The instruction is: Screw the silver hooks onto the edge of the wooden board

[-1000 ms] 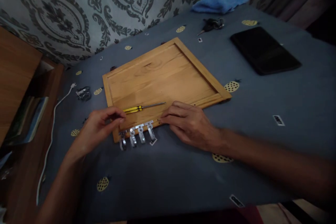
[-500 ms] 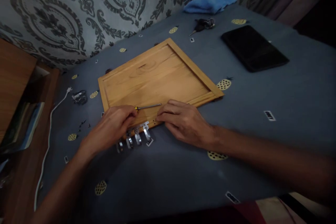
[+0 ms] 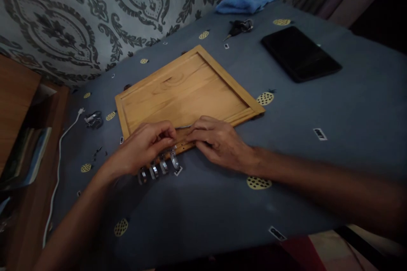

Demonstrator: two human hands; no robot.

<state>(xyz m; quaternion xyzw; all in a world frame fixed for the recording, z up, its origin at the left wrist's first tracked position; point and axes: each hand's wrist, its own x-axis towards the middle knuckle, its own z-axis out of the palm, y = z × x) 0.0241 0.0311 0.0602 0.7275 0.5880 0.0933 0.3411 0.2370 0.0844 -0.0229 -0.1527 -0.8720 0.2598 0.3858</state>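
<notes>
My left hand [image 3: 146, 146] is closed around a screwdriver, whose handle is hidden in the fingers. The thin metal shaft of the screwdriver [image 3: 182, 127] points right, toward my right hand [image 3: 219, 142]. That hand's fingers are bent together over the near edge of a framed wooden panel [image 3: 181, 89]; what they hold, if anything, is hidden. Along the same edge, below the left hand, several shiny metal clips [image 3: 163, 166] stick out in a row. Small dark holes show in the wood between the hands.
Small dark screws [image 3: 97, 152] and a metal clip bundle [image 3: 93, 119] lie left of the panel, near a white cable [image 3: 59, 169]. At the back are a blue cloth [image 3: 246, 2], a black pointed tool [image 3: 238, 28] and a black tablet [image 3: 300, 53]. A wooden shelf stands left.
My left hand has moved right, toward my right hand, so less of the screwdriver's shaft shows and its yellow handle part is now covered. The whole view has shifted slightly.
</notes>
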